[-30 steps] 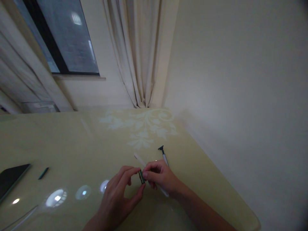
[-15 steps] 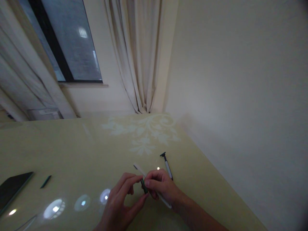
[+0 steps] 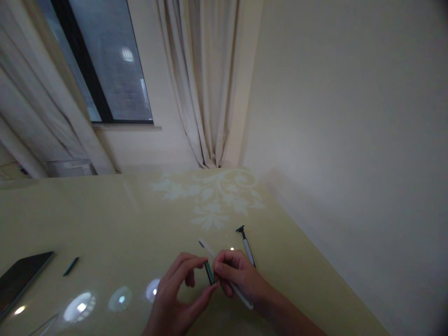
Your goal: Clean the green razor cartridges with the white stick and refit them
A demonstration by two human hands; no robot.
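My left hand (image 3: 182, 291) pinches a small dark razor cartridge with a green stripe (image 3: 209, 272) by its two ends, between thumb and fingertips. Beside it, my right hand (image 3: 236, 275) grips a slim white toothbrush (image 3: 241, 296). The dark-bristled head of that brush points away to the upper left, and its handle end sticks out below the hand. My right fingertips are close to the cartridge; whether they touch it I cannot tell. A razor with a grey handle and dark head (image 3: 248, 246) lies on the table just past my right hand.
Far left on the glossy table (image 3: 122, 224) lie a dark flat device (image 3: 26, 280) and a second small dark-green cartridge (image 3: 71, 266). A thin cable (image 3: 44, 324) runs at the lower left. A wall (image 3: 350, 163) borders the table on the right; curtains (image 3: 203, 84) hang behind.
The cartridge in my left hand has turned slightly, and more of its green stripe shows. My right fingers have drawn back a little from it. The whole view has shifted slightly.
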